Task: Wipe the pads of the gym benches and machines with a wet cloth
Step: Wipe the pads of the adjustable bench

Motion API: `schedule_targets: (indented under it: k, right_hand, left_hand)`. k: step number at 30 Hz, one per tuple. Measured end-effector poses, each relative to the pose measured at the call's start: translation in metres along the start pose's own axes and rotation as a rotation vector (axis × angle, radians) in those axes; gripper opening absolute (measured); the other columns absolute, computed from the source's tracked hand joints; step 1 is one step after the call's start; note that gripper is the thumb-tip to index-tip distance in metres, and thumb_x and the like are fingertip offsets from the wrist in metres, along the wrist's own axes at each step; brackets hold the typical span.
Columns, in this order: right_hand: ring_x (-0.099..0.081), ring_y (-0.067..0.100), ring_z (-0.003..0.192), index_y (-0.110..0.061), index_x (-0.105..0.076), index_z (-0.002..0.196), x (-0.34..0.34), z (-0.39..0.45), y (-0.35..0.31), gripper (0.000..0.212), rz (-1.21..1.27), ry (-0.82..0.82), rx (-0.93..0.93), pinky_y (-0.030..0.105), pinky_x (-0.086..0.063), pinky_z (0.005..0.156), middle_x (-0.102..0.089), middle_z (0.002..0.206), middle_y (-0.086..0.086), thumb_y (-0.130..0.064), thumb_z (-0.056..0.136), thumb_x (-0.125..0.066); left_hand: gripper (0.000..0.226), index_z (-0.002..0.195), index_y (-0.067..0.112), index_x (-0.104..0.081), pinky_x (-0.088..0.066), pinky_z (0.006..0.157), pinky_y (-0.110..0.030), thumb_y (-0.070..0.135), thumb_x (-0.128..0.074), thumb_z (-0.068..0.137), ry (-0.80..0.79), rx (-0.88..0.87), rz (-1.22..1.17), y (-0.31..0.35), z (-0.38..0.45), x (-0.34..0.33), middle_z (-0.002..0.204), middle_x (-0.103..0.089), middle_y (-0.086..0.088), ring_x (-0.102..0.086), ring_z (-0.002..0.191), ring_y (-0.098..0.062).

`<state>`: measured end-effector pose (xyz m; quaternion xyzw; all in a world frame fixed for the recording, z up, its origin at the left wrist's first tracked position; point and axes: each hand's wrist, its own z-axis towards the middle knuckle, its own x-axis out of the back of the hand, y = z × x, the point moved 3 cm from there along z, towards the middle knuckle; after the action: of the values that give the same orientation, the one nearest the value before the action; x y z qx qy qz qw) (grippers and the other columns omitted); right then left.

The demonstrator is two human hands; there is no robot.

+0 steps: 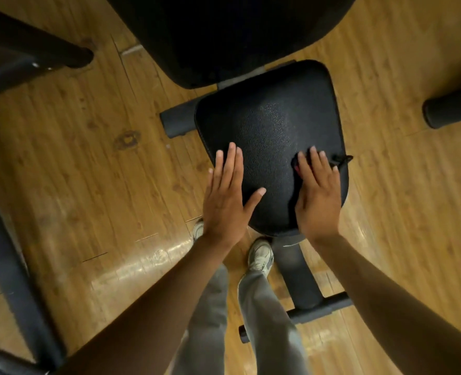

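Observation:
A black textured seat pad [272,125] of a gym bench fills the middle of the head view. My left hand [228,196] lies flat on the pad's left edge, fingers straight and thumb spread. My right hand [318,193] presses flat on a dark cloth [340,159] at the pad's right side. Most of the cloth is hidden under the palm; a dark corner shows past the fingertips and a reddish edge shows by the index finger. A larger black back pad [224,36] sits just beyond the seat.
The bench's metal frame [302,280] and cross foot [324,307] stand by my feet on the wooden floor [88,171]. Dark machine bars run at the left [10,266] and top left [34,50]. A black roller end [451,109] pokes in at the right.

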<state>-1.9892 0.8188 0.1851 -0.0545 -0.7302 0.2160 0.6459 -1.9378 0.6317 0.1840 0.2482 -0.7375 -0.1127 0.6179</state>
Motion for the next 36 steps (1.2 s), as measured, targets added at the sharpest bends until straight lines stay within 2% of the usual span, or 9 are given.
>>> schedule_targets:
  k: [7,10,14,16,22,27,31,34,36]
  right_hand:
    - [-0.013,0.035,0.156,-0.008,-0.024,0.161,0.005,0.182,-0.002,0.070,-0.026,0.104,-0.090,0.047,-0.010,0.127,-0.016,0.168,0.020,0.000,0.092,-0.032]
    - [-0.013,0.031,0.157,-0.011,-0.027,0.160,0.000,0.116,0.005,0.067,-0.038,0.147,0.002,0.048,-0.012,0.128,-0.020,0.168,0.016,0.003,0.095,-0.036]
    - [-0.013,0.027,0.157,-0.011,-0.033,0.158,-0.004,-0.023,-0.001,0.063,-0.026,0.048,-0.004,0.052,-0.016,0.126,-0.025,0.167,0.012,0.000,0.097,-0.038]
    - [-0.015,0.028,0.157,-0.011,-0.036,0.157,-0.003,-0.010,0.001,0.063,-0.025,0.035,-0.009,0.051,-0.016,0.127,-0.027,0.166,0.013,-0.001,0.095,-0.038]
    - [-0.020,0.036,0.155,-0.005,-0.033,0.157,0.004,0.182,-0.009,0.068,-0.064,0.115,-0.072,0.047,-0.015,0.127,-0.027,0.164,0.020,-0.003,0.090,-0.036]
    - [-0.014,0.030,0.157,-0.006,-0.030,0.158,-0.006,0.075,-0.017,0.069,0.002,0.125,-0.010,0.049,-0.011,0.128,-0.023,0.167,0.015,0.005,0.091,-0.045]
    - [-0.015,0.028,0.157,-0.006,-0.033,0.157,-0.013,-0.031,-0.025,0.068,-0.012,-0.066,0.199,0.050,-0.016,0.127,-0.024,0.167,0.012,0.000,0.091,-0.048]
    - [-0.022,0.028,0.155,-0.008,-0.037,0.156,-0.008,0.034,-0.009,0.063,-0.062,0.001,0.205,0.044,-0.014,0.127,-0.031,0.164,0.013,-0.003,0.094,-0.044]
    - [-0.024,0.032,0.154,-0.006,-0.037,0.156,-0.002,0.102,-0.002,0.060,-0.053,0.135,-0.029,0.048,-0.015,0.127,-0.032,0.163,0.016,-0.005,0.096,-0.036]
  left_hand:
    - [0.069,0.164,0.012,-0.015,-0.007,0.129,-0.046,0.052,-0.025,0.109,0.240,0.157,0.187,0.005,0.048,-0.022,0.172,-0.010,-0.004,-0.003,0.159,-0.021]
    - [0.067,0.164,0.012,-0.019,-0.010,0.128,-0.047,0.049,-0.027,0.109,0.297,0.193,0.202,0.008,0.049,-0.026,0.172,-0.014,-0.003,-0.006,0.159,-0.021]
    - [0.066,0.164,0.013,-0.017,-0.013,0.127,-0.049,0.045,-0.032,0.108,0.282,0.187,0.191,0.009,0.047,-0.024,0.172,-0.012,-0.001,-0.005,0.159,-0.020]
    - [0.066,0.164,0.014,-0.019,-0.014,0.127,-0.049,0.044,-0.033,0.107,0.285,0.194,0.187,0.011,0.048,-0.022,0.172,-0.013,-0.001,-0.006,0.159,-0.020]
    - [0.066,0.164,0.014,-0.020,-0.010,0.128,-0.048,0.041,-0.034,0.105,0.288,0.188,0.178,0.009,0.049,-0.024,0.172,-0.014,-0.001,-0.006,0.159,-0.020]
    - [0.068,0.164,0.013,-0.018,-0.011,0.128,-0.049,0.041,-0.036,0.104,0.266,0.189,0.190,0.009,0.048,-0.022,0.172,-0.013,-0.002,-0.006,0.159,-0.021]
    - [0.066,0.164,0.012,-0.016,-0.009,0.128,-0.049,0.041,-0.031,0.106,0.247,0.170,0.201,0.009,0.048,-0.021,0.172,-0.012,-0.004,-0.004,0.159,-0.022]
    - [0.063,0.164,0.011,-0.015,-0.007,0.128,-0.047,0.040,-0.021,0.109,0.230,0.147,0.144,0.007,0.048,-0.019,0.172,-0.011,-0.004,-0.003,0.159,-0.020]
    - [0.061,0.164,0.009,-0.015,-0.008,0.129,-0.046,0.038,-0.018,0.110,0.219,0.111,0.086,0.003,0.044,-0.017,0.172,-0.011,-0.005,-0.003,0.159,-0.019]
